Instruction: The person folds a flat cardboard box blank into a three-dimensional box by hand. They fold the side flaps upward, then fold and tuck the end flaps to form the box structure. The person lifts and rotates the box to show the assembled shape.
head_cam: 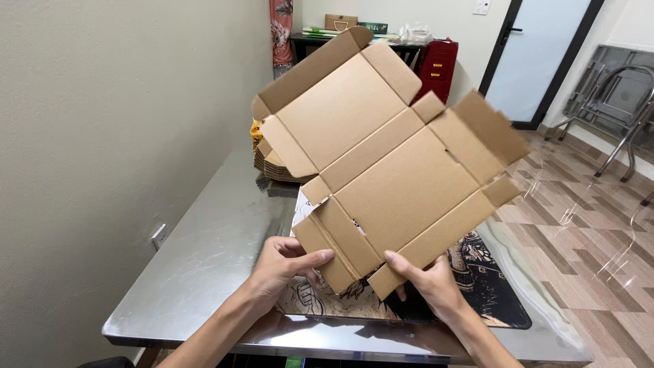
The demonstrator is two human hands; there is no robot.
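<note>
A flat, unfolded brown cardboard box blank [381,157] is held up in the air over the table, tilted, with its flaps spread. My left hand [286,262] grips its lower left flap, thumb on top. My right hand [429,279] pinches the lower edge flap just to the right. Both hands are at the near end of the blank, above a printed black-and-white mat [490,279].
A steel table [204,252] stands along the left wall. A stack of flat cardboard blanks [272,163] lies at its far end. Beyond are a red drawer unit [436,68], a dark desk with items, a door, and folded metal chairs [613,102] on the tiled floor.
</note>
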